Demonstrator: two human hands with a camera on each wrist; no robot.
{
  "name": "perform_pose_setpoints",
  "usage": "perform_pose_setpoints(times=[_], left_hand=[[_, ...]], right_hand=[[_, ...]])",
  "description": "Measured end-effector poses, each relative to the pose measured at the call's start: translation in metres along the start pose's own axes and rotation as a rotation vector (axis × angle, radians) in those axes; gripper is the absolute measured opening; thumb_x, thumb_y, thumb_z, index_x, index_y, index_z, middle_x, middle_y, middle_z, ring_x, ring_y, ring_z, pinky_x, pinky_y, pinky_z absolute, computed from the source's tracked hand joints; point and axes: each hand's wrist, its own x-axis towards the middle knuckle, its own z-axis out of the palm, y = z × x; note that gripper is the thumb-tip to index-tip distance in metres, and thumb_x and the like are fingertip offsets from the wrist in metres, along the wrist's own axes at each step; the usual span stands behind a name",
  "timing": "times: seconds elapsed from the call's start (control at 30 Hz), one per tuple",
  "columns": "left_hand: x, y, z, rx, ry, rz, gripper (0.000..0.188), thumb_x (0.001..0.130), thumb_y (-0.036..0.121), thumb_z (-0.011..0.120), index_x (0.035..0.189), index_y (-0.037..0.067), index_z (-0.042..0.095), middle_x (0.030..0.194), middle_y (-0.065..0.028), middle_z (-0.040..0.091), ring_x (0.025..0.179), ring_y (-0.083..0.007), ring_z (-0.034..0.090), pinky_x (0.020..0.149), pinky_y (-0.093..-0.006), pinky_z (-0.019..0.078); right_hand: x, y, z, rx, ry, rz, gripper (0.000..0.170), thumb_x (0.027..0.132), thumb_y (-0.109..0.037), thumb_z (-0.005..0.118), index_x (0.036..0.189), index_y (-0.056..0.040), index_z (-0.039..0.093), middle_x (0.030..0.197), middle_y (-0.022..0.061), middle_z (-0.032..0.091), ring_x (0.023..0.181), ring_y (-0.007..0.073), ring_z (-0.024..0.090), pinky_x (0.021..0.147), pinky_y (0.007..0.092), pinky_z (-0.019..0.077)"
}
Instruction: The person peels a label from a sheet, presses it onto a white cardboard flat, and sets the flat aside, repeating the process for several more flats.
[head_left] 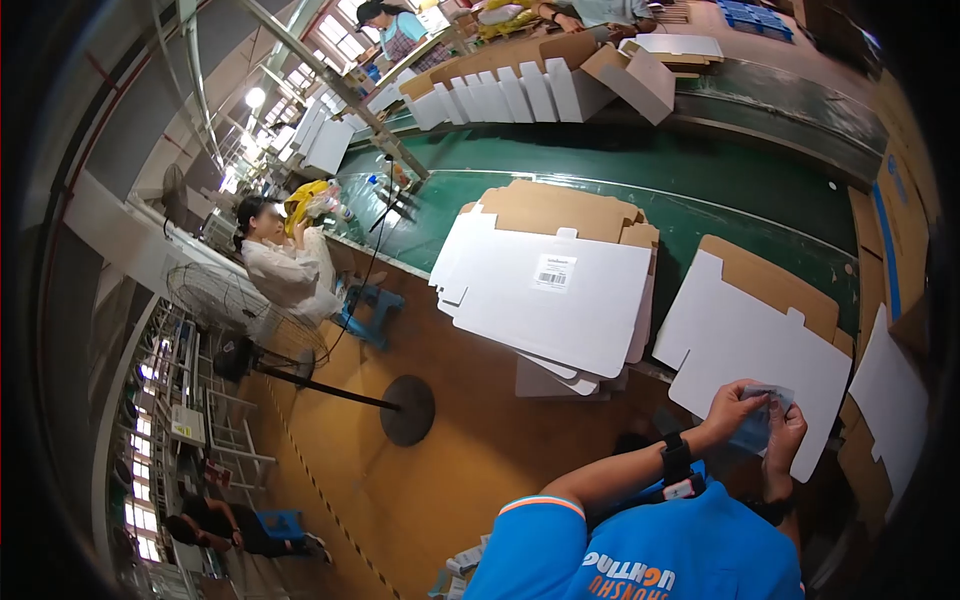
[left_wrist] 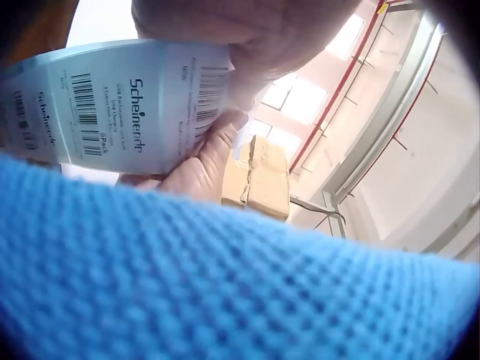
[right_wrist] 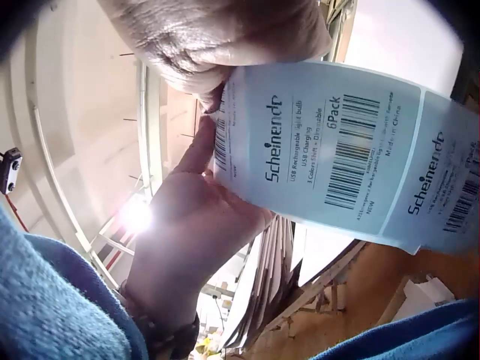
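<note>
Both hands meet at a strip of printed barcode labels in front of the blue shirt. My left hand pinches the strip's edge. Close beside it, my right hand grips the same end. In the right wrist view, the label strip shows "Scheinendp" and "6Pack" print and curves away to the right. There the right hand lies above it and the left hand below, fingers meeting at the end. The left wrist view shows the strip held between fingers and thumb.
Under the hands lies a flat white carton blank. A stack of carton blanks with a barcode label sits left on the green conveyor. Formed boxes line the far side. A floor fan and a seated person are left.
</note>
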Motion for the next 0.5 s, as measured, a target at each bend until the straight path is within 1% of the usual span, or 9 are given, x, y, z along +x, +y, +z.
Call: perform_pose_setpoints(times=[0.1, 0.2, 0.3, 0.33, 0.37, 0.4, 0.43, 0.47, 0.5], left_hand=[[0.008, 0.021, -0.006, 0.002, 0.115, 0.0, 0.015, 0.085, 0.011, 0.064, 0.098, 0.002, 0.063, 0.086, -0.0022, 0.064, 0.078, -0.0086, 0.058, 0.071, -0.0244, 0.0484], [0.013, 0.029, -0.016, -0.099, 0.117, 0.026, 0.017, 0.085, 0.01, 0.064, 0.1, 0.001, 0.062, 0.086, -0.0031, 0.064, 0.078, -0.0099, 0.058, 0.072, -0.0245, 0.0483], [0.016, 0.028, -0.01, -0.037, 0.241, 0.199, 0.023, 0.082, 0.013, 0.067, 0.1, 0.0, 0.061, 0.088, -0.0047, 0.065, 0.08, -0.012, 0.059, 0.073, -0.026, 0.0485], [0.016, 0.028, -0.012, 0.092, 0.264, 0.169, 0.027, 0.08, 0.015, 0.069, 0.1, 0.0, 0.061, 0.088, -0.0057, 0.065, 0.08, -0.0134, 0.06, 0.073, -0.027, 0.0487], [0.014, 0.032, -0.017, 0.214, 0.265, 0.13, 0.03, 0.078, 0.017, 0.071, 0.101, 0.0, 0.06, 0.088, -0.0066, 0.065, 0.08, -0.0147, 0.061, 0.072, -0.0281, 0.0489], [0.007, 0.042, -0.016, 0.33, 0.303, 0.065, 0.034, 0.074, 0.02, 0.074, 0.099, 0.0, 0.061, 0.086, -0.0074, 0.066, 0.079, -0.0167, 0.062, 0.071, -0.03, 0.0493], [0.014, 0.024, -0.027, 0.514, 0.321, 0.026, 0.031, 0.075, 0.02, 0.074, 0.096, 0.001, 0.061, 0.082, -0.0078, 0.066, 0.075, -0.0164, 0.062, 0.067, -0.0292, 0.0499], [0.014, 0.02, -0.031, 0.286, 0.253, -0.065, 0.027, 0.076, 0.018, 0.072, 0.095, 0.002, 0.062, 0.079, -0.0078, 0.066, 0.073, -0.0154, 0.063, 0.065, -0.0291, 0.051], [0.018, 0.005, -0.043, 0.22, 0.236, -0.104, 0.019, 0.079, 0.014, 0.07, 0.092, 0.002, 0.062, 0.08, -0.0085, 0.066, 0.07, -0.0157, 0.063, 0.062, -0.0295, 0.0522]], right_hand=[[0.004, -0.019, 0.018, -0.017, -0.205, -0.013, 0.012, 0.085, -0.007, 0.063, 0.093, 0.0026, 0.06, 0.082, 0.0029, 0.063, 0.072, 0.0079, 0.056, 0.067, 0.0222, 0.0454], [0.014, -0.001, 0.014, -0.152, -0.236, 0.115, 0.013, 0.083, -0.002, 0.062, 0.094, 0.0039, 0.061, 0.08, 0.0028, 0.063, 0.07, 0.0079, 0.055, 0.067, 0.0228, 0.0456], [0.016, -0.011, 0.027, -0.209, -0.17, 0.048, 0.015, 0.082, -0.001, 0.061, 0.096, 0.0044, 0.062, 0.079, 0.003, 0.063, 0.068, 0.0074, 0.055, 0.064, 0.0229, 0.0457], [0.017, -0.016, 0.029, -0.303, -0.159, 0.038, 0.017, 0.082, -0.001, 0.061, 0.099, 0.0034, 0.062, 0.079, 0.0026, 0.063, 0.067, 0.0072, 0.055, 0.061, 0.0226, 0.0457], [0.018, -0.014, 0.035, -0.319, -0.141, -0.042, 0.015, 0.081, -0.001, 0.061, 0.096, 0.0022, 0.063, 0.077, 0.0016, 0.063, 0.065, 0.0072, 0.054, 0.057, 0.0225, 0.0454], [0.021, -0.004, 0.028, -0.394, -0.164, -0.031, 0.013, 0.081, -0.004, 0.062, 0.092, 0.0018, 0.064, 0.074, 0.0009, 0.063, 0.062, 0.0074, 0.054, 0.056, 0.0233, 0.0454], [0.018, -0.009, 0.033, -0.354, -0.159, 0.012, 0.013, 0.081, -0.009, 0.064, 0.087, 0.0018, 0.065, 0.07, 0.0016, 0.062, 0.06, 0.0077, 0.054, 0.054, 0.025, 0.0452], [0.017, -0.012, 0.031, -0.468, -0.182, 0.029, 0.016, 0.081, -0.014, 0.065, 0.083, 0.0018, 0.065, 0.068, 0.0034, 0.063, 0.06, 0.0085, 0.055, 0.054, 0.027, 0.0457], [0.016, 0.002, 0.025, -0.47, -0.177, -0.01, 0.019, 0.081, -0.017, 0.065, 0.081, 0.0022, 0.065, 0.067, 0.0047, 0.063, 0.061, 0.0086, 0.055, 0.053, 0.028, 0.0452]])
